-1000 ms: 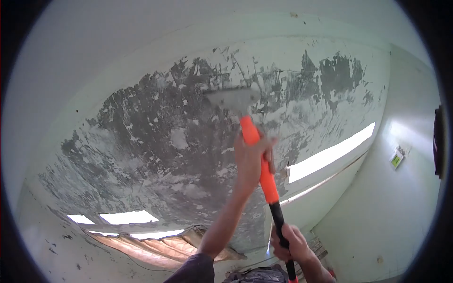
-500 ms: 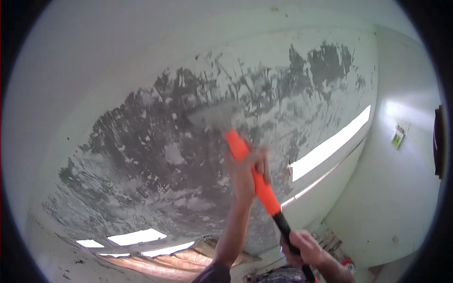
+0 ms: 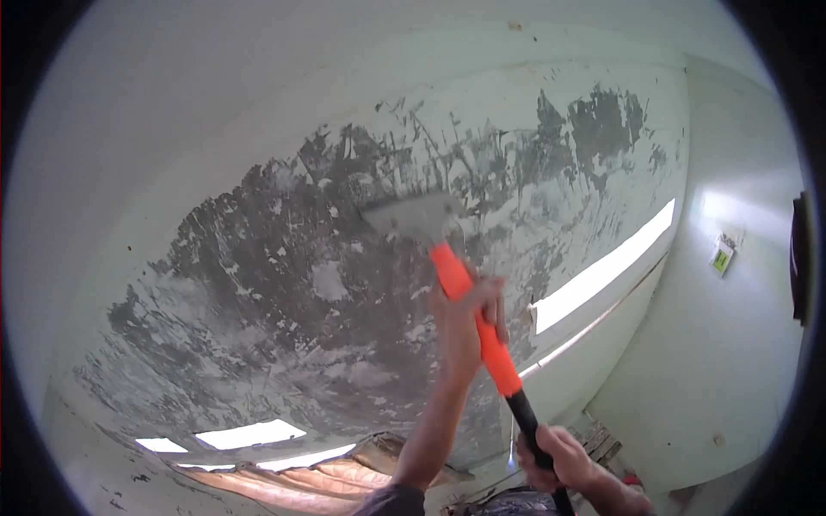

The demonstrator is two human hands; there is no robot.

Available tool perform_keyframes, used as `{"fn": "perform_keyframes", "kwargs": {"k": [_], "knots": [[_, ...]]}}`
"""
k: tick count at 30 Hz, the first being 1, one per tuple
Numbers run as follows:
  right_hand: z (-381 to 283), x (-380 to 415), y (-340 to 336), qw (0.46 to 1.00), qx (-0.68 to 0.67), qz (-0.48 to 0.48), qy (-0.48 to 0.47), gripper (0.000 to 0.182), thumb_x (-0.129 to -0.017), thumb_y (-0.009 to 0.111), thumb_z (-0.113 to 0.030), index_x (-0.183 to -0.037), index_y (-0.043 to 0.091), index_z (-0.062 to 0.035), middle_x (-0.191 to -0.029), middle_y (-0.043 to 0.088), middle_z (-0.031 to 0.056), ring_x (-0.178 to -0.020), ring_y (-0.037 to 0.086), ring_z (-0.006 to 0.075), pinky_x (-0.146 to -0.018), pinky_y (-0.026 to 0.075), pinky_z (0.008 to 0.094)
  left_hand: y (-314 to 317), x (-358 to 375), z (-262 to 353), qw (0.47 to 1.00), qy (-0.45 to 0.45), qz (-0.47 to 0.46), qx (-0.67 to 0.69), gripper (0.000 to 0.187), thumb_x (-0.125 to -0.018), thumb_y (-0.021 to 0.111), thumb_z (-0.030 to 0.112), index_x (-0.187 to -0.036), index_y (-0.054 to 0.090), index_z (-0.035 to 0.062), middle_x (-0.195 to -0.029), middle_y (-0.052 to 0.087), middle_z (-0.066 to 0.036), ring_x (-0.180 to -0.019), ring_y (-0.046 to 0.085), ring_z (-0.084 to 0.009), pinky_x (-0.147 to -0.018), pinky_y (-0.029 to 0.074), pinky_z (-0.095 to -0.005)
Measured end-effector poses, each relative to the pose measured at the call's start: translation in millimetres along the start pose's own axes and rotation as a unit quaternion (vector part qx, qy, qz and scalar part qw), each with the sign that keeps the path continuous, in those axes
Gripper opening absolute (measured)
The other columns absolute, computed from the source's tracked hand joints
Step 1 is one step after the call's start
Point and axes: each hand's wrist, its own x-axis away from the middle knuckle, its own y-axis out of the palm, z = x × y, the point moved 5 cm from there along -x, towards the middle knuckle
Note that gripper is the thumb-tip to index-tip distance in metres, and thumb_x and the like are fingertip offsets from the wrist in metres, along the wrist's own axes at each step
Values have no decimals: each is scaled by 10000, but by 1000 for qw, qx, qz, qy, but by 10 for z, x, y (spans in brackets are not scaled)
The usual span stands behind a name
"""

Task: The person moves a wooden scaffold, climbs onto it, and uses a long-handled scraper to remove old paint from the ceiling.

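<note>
A long-handled scraper [image 3: 413,217] has a wide grey blade lying over the patchy ceiling [image 3: 284,258], where dark grey shows through flaking white paint. Its handle is orange above and black below. My left hand [image 3: 467,320] wraps around the orange section, some way under the blade. Lower down, my right hand [image 3: 557,457] is closed around the black section. The handle slants from the lower right up toward the blade, which is slightly blurred.
Bright window openings [image 3: 605,267] run along the right, with more window panes [image 3: 249,433] at lower left. Beneath those hangs a tan curtain [image 3: 301,483]. A switch plate with a green label [image 3: 722,255] is on the right wall [image 3: 688,370]. Dark plastic-like material [image 3: 516,502] lies at the bottom.
The scraper and both hands have shifted a little to the right in view, with the blade slightly lower. Both hands keep their hold, and the blade is less blurred.
</note>
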Motion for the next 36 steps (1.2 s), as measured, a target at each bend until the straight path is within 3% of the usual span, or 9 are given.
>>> {"fn": "perform_keyframes", "kwargs": {"k": [4,5,14,16,19,26,28,31,36], "knots": [[-280,-29,-32,994,81,73,9,575,-1000,360,-586,-863,522,-52,-541,435,-4,-376,375,85,-351,294,251,109,-198,117,999,22,1,37,211,-794,614,45,-764,406,59,-498,407,-22,-317,416,-141,-334,374,-271],[-438,-123,18,999,40,8,-18,570,-999,369,-582,-866,520,-49,-541,436,0,-370,373,85,-347,291,250,159,-274,193,999,17,0,35,211,-794,614,45,-764,406,59,-498,407,-22,-317,416,-141,-334,374,-271],[-543,-104,73,996,82,33,-23,559,-1014,342,-564,-835,497,-57,-526,408,-10,-371,362,76,-342,279,245,148,-287,252,999,29,-11,31,182,-790,605,42,-789,423,45,-508,403,-34,-332,421,-148,-319,376,-273],[-644,-91,92,998,54,13,-9,561,-1010,339,-578,-830,495,-70,-521,391,-19,-372,344,65,-344,272,239,301,-407,386,996,51,-6,66,179,-779,585,1,-794,418,65,-515,368,-24,-314,376,-149,-281,284,-266],[-520,134,162,997,53,41,38,572,-1005,333,-593,-824,488,-73,-515,375,-25,-368,324,57,-343,264,232,177,-193,218,998,30,-11,52,173,-792,591,30,-796,418,36,-521,407,-41,-332,417,-153,-307,368,-285],[-704,228,183,991,115,50,40,561,-1017,322,-571,-816,479,-72,-516,375,-32,-375,345,57,-345,286,234,277,-253,329,994,53,7,92,191,-784,573,-2,-779,389,51,-515,386,-38,-333,418,-155,-299,355,-283],[-804,191,164,990,123,55,29,563,-1020,311,-568,-831,489,-68,-523,392,-27,-379,359,59,-349,297,232,227,-256,264,991,73,-27,108,114,-797,524,-27,-851,446,37,-538,364,-30,-325,354,-154,-282,254,-273],[-982,50,142,988,147,51,6,556,-1026,314,-551,-866,505,-54,-544,426,-10,-390,380,69,-358,318,236,360,-491,490,990,83,5,110,111,-807,513,-21,-840,430,45,-542,374,-42,-313,335,-154,-276,248,-274],[-348,194,-16,995,86,36,38,581,-1015,326,-574,-854,511,-48,-540,428,-10,-389,380,67,-356,312,236,188,-43,40,996,31,-7,83,200,-778,577,-7,-808,389,53,-505,375,-26,-329,420,-160,-306,357,-279]]}}
